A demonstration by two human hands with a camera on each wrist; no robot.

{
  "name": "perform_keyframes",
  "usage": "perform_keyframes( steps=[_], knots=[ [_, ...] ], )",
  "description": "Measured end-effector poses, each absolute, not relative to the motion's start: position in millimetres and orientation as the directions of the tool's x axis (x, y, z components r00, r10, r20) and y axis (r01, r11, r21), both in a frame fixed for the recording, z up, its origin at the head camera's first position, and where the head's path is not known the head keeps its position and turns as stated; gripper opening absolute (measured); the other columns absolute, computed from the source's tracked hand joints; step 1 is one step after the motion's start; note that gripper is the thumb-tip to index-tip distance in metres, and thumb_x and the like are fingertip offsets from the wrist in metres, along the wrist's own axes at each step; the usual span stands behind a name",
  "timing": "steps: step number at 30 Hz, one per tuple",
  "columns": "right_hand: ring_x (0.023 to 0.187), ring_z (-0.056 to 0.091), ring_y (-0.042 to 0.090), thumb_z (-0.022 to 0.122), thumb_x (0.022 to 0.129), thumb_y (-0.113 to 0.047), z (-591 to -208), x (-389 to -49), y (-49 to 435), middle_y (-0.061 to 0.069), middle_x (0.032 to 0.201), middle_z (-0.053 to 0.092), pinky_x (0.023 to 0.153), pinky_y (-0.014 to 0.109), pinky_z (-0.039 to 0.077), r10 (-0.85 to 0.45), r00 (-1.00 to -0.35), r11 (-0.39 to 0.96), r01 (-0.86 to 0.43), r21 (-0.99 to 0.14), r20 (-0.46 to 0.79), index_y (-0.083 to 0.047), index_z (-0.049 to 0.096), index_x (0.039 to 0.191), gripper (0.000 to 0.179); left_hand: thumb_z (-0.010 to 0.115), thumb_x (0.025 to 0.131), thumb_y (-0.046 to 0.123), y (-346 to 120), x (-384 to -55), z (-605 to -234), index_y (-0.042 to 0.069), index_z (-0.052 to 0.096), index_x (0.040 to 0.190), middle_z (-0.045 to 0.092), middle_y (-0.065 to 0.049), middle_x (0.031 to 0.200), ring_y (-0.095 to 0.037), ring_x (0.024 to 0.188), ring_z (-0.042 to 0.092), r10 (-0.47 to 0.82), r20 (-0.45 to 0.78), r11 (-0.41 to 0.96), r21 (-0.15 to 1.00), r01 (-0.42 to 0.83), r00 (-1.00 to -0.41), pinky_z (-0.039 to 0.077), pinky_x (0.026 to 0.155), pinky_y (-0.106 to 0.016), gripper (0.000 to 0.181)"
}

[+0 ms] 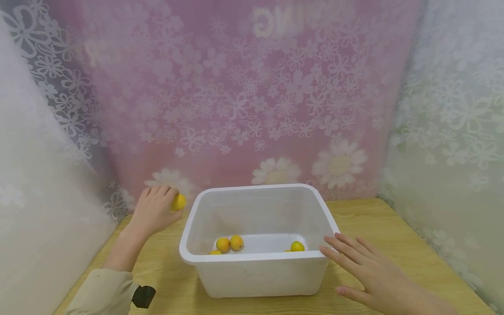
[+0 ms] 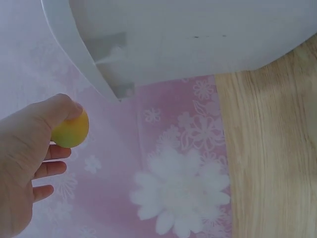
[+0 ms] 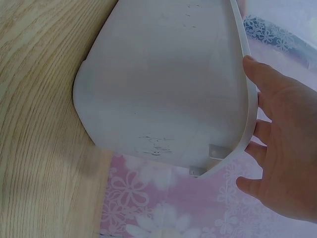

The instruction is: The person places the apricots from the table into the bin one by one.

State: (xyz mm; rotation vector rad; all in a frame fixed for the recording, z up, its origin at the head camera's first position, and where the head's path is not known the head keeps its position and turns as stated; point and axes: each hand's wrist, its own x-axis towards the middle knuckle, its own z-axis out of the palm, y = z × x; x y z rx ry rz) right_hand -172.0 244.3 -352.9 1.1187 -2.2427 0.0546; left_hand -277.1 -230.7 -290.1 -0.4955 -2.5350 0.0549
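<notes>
My left hand (image 1: 156, 209) pinches a small yellow-orange citrus fruit (image 1: 179, 202) between thumb and fingers. It is raised just left of a white plastic tub (image 1: 260, 275), outside its rim. In the left wrist view the fruit (image 2: 72, 130) shows a greenish tint, with the thumb over its top. Inside the tub lie several similar fruits, a pair of fruits (image 1: 230, 243) at the left and a yellower fruit (image 1: 297, 246) at the right. The front wall partly hides some of them. My right hand (image 1: 366, 267) has its fingers extended, fingertips at the tub's right front rim (image 3: 251, 106).
The tub stands on a light wood-grain table (image 1: 366, 227). Behind it hangs a pink flowered curtain (image 1: 244, 109), with pale flowered sheets to the left and right (image 1: 453, 131). A dark band (image 1: 143, 296) shows at the left sleeve.
</notes>
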Motion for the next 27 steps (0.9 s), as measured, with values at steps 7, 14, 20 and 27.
perform_keyframes(
  steps=[7,14,20,27],
  knots=[
    [0.142,0.014,0.015,0.059,0.086,-0.05,-352,-171,244,0.006,0.146,0.038,0.114,0.023,0.002,-0.707,-0.45,0.641,-0.734,0.224,0.546,-0.012,0.041,0.141,0.07,0.069,0.079,0.031,-214,-281,-281,0.003,0.059,0.098,0.058,-0.011,0.094,-0.033,0.095,0.052,0.409,0.487,0.908,-0.132,0.398,-0.772,0.038,0.088,-0.05,0.035],
    [0.142,0.014,0.015,0.064,0.082,-0.047,-353,-172,244,0.008,0.146,0.038,0.114,0.023,0.002,-0.71,-0.447,0.635,-0.74,0.221,0.543,-0.01,0.041,0.141,0.073,0.07,0.078,0.029,-198,-288,-282,0.006,0.06,0.102,0.058,-0.009,0.099,-0.031,0.1,0.051,0.431,0.455,0.899,-0.14,0.415,-0.779,0.037,0.093,-0.049,0.035],
    [0.142,0.015,0.015,0.066,0.081,-0.046,-352,-172,243,0.007,0.146,0.037,0.114,0.023,0.002,-0.706,-0.46,0.642,-0.737,0.212,0.538,-0.01,0.041,0.141,0.075,0.072,0.077,0.031,-187,-290,-286,0.008,0.061,0.104,0.058,-0.008,0.096,-0.03,0.097,0.051,0.463,0.439,0.885,-0.179,0.43,-0.77,0.038,0.092,-0.048,0.037],
    [0.142,0.016,0.015,0.062,0.084,-0.048,-352,-171,243,0.008,0.146,0.038,0.114,0.023,0.002,-0.705,-0.455,0.637,-0.743,0.205,0.543,-0.01,0.041,0.141,0.072,0.072,0.079,0.031,-183,-290,-290,0.006,0.061,0.106,0.06,-0.01,0.097,-0.031,0.096,0.053,0.494,0.475,0.869,-0.238,0.434,-0.728,0.041,0.088,-0.047,0.039]
  ],
)
